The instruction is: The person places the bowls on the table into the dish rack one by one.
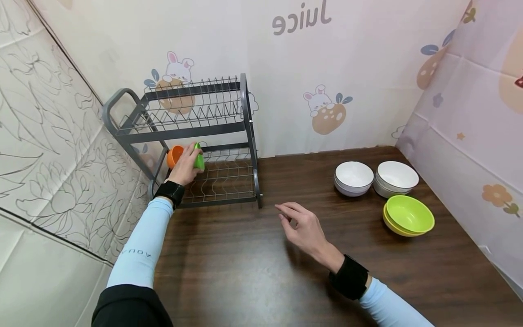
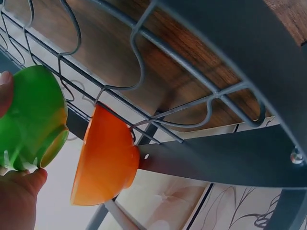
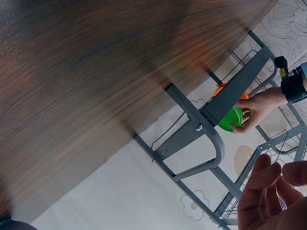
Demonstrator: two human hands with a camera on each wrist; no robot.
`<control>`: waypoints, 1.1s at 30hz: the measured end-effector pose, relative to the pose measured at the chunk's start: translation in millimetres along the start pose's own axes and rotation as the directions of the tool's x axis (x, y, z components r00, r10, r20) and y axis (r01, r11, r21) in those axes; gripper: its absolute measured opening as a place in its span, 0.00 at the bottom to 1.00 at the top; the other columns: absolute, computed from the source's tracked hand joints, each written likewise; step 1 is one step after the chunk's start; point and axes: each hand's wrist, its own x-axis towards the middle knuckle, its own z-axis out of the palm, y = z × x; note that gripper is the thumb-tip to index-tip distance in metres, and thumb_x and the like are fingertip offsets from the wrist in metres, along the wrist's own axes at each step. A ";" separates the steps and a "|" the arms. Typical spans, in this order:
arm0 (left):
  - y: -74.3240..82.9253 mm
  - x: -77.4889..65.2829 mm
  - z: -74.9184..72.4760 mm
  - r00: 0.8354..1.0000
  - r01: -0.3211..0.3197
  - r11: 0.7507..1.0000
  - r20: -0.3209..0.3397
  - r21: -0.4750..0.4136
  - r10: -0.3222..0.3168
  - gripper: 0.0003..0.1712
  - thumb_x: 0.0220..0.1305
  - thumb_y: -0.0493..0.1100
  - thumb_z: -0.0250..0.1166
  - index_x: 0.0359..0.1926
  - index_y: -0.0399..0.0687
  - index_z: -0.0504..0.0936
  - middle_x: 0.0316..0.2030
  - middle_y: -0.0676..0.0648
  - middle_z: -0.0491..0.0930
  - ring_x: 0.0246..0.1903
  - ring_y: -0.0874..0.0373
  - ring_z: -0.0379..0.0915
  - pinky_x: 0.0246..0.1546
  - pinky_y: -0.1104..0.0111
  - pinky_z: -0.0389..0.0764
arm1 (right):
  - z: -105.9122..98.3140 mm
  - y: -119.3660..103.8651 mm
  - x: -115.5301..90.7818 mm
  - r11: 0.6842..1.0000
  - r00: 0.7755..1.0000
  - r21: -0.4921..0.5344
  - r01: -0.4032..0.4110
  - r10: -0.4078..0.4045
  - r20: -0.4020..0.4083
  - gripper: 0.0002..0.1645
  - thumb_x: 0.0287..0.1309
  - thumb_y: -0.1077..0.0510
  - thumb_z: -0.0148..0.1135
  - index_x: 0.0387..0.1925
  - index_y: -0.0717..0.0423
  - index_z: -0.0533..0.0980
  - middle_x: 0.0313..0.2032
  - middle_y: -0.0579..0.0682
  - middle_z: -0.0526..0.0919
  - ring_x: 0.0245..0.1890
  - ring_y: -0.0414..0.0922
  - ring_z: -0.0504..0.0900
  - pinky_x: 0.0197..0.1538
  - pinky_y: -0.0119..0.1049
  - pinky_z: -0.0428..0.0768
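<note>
Left hand [image 1: 185,167] has a solid grip on the green bowl [image 2: 36,112], tipped on its side at the rack's [image 1: 180,132] lower tier, just beside the orange bowl [image 2: 108,160]. Right hand's [image 1: 305,230] just hovering over the table [image 1: 229,259], grip loose and relaxed.

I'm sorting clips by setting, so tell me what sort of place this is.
Likely a staged kitchen corner: a dish rack stands on a wood-grain tabletop, stacked bowls sit to its right, and creased printed sheeting lines the walls.
</note>
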 end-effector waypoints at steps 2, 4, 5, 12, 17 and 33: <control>-1.3 1.2 -0.5 1.000 0.015 1.000 -0.002 -0.009 -0.015 0.36 0.56 0.25 0.78 0.62 0.34 0.72 0.78 0.31 0.54 0.73 0.33 0.54 0.67 0.40 0.69 | -0.2 -0.3 0.3 1.000 1.000 0.001 -0.003 0.002 0.003 0.20 0.63 0.70 0.68 0.55 0.58 0.86 0.49 0.50 0.86 0.31 0.36 0.79 0.27 0.24 0.75; -1.9 2.3 -0.6 1.000 0.031 0.999 0.000 -0.016 -0.031 0.36 0.55 0.25 0.78 0.62 0.35 0.72 0.78 0.31 0.54 0.72 0.33 0.55 0.65 0.40 0.70 | -0.3 -0.6 0.3 1.000 1.000 0.003 -0.009 0.009 0.008 0.20 0.63 0.70 0.68 0.56 0.58 0.86 0.49 0.50 0.86 0.31 0.36 0.79 0.27 0.24 0.74; -2.1 3.0 -0.4 0.999 0.038 0.999 0.002 -0.017 -0.038 0.36 0.55 0.25 0.78 0.62 0.35 0.72 0.78 0.32 0.54 0.72 0.33 0.56 0.64 0.40 0.71 | -0.2 -0.6 0.1 1.000 1.000 0.004 -0.012 0.012 0.009 0.19 0.63 0.70 0.68 0.55 0.58 0.86 0.49 0.50 0.86 0.31 0.36 0.79 0.26 0.23 0.74; -3.4 8.4 2.7 0.997 0.079 0.997 0.029 -0.007 -0.078 0.33 0.57 0.24 0.76 0.60 0.30 0.70 0.79 0.30 0.50 0.76 0.33 0.51 0.68 0.42 0.68 | 1.0 1.3 -1.2 1.000 1.000 0.005 -0.017 0.017 0.000 0.19 0.63 0.70 0.68 0.55 0.59 0.86 0.49 0.50 0.87 0.30 0.36 0.79 0.25 0.23 0.73; -3.4 9.7 1.5 0.992 0.116 0.993 0.044 0.000 -0.116 0.32 0.56 0.24 0.76 0.58 0.29 0.69 0.79 0.30 0.51 0.75 0.32 0.53 0.68 0.42 0.68 | 1.0 2.4 -1.4 1.000 1.000 0.003 -0.018 0.018 -0.010 0.19 0.63 0.70 0.68 0.55 0.58 0.86 0.48 0.50 0.87 0.30 0.37 0.80 0.26 0.23 0.73; -5.3 11.7 3.9 0.986 0.153 0.984 0.051 0.090 -0.158 0.31 0.58 0.32 0.79 0.55 0.31 0.69 0.78 0.27 0.51 0.74 0.30 0.53 0.71 0.33 0.58 | 2.4 3.1 -2.7 0.999 0.999 0.014 -0.049 0.049 0.012 0.19 0.65 0.69 0.67 0.56 0.57 0.86 0.50 0.49 0.86 0.31 0.36 0.79 0.26 0.23 0.73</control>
